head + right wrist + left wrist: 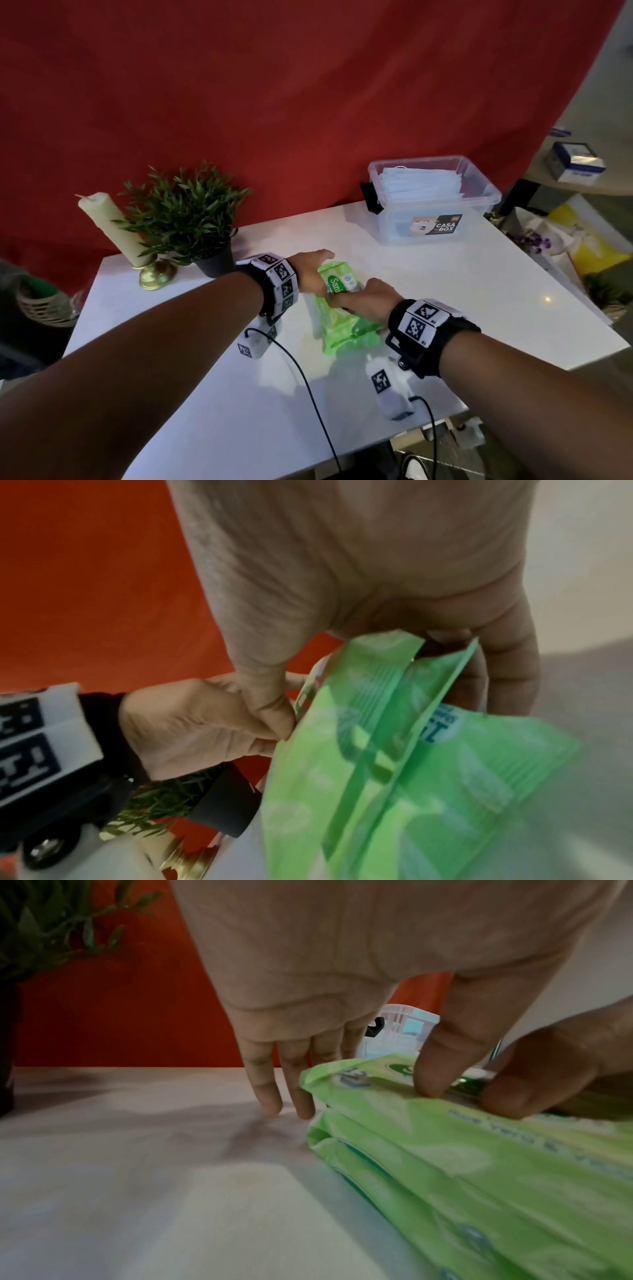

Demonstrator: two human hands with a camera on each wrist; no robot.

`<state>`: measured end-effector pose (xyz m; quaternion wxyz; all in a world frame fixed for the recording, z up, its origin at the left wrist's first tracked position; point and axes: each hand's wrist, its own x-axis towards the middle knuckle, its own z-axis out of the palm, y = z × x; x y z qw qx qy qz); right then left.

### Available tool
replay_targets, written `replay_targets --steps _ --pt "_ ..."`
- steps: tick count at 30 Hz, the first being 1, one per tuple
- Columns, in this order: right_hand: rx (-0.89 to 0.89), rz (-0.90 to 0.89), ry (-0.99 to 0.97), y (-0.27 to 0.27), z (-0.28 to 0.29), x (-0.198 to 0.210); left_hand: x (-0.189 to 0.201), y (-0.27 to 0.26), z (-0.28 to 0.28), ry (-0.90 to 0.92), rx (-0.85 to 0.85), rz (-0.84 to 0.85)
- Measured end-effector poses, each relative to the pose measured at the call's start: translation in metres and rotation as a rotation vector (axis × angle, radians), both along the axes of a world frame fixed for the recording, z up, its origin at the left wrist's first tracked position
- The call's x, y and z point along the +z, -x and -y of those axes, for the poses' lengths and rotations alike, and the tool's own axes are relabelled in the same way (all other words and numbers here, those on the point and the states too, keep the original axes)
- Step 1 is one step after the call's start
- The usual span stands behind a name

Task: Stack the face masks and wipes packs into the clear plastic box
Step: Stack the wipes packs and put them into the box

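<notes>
Green plastic film was what both hands had hold of: the stacked wipes packs [342,308] lay on the white tabletop [479,274] in the lower middle of the head view, well apart from the clear plastic box [476,202] at the upper right. That box stood open, with pale blue face masks [421,185] already piled inside it.

The left hand [310,270] sat at the far end of the packs; in its wrist view the thumb pressed down on the top pack while the fingers [263,1080] reached down beside the pack's end to the tabletop, so it was pinching that end. The right hand [368,298] was curled over the near part of the stack, and its wrist view showed the fingers wrapped under the crimped seam of a pack [394,750], which looked lifted and tilted there.

By my reading, the masks were done and the step in hand was gathering the wipes packs for one carry. The next move would call for a firm two-handed squeeze so the slippery packs stay aligned, a lift clear of the tabletop, a swing toward the upper right, and a level lowering onto the masks inside the box rim.

A potted plant [191,212] and a candle [109,229] stood at the left.
</notes>
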<state>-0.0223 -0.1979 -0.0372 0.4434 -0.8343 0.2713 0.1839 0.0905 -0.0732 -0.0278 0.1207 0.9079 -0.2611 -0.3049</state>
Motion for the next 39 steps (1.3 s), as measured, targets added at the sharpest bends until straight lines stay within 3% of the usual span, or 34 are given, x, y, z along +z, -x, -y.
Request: replay_targets --steps 7,12,15,20,23,26,33,35,39 --pt "-0.004 -0.064 -0.14 -0.012 -0.011 0.001 0.003 0.004 -0.013 -0.03 -0.064 0.029" --pt "0.153 -0.055 -0.003 -0.021 -0.023 0.005 0.012 0.006 -0.023 -0.081 -0.235 0.17" --pt "0.333 -0.024 0.189 -0.022 -0.024 0.017 0.018 0.014 -0.024 -0.178 -0.347 0.29" --pt "0.697 0.16 0.785 -0.025 -0.016 0.024 0.017 0.025 -0.019 -0.211 -0.363 0.377" --pt "0.772 0.19 0.914 -0.024 -0.005 0.017 0.013 0.035 -0.015 -0.228 -0.385 0.482" --pt "0.787 0.199 0.942 -0.02 0.005 0.009 0.003 0.044 -0.01 -0.254 -0.366 0.554" --pt "0.634 0.112 0.85 -0.014 0.015 0.01 0.003 0.048 0.0 -0.22 -0.267 0.47" --pt "0.649 0.117 0.803 -0.015 0.016 0.011 0.003 0.048 0.005 -0.219 -0.269 0.474" --pt "0.738 0.181 0.891 -0.017 0.021 0.01 0.005 0.047 0.017 -0.255 -0.283 0.509"
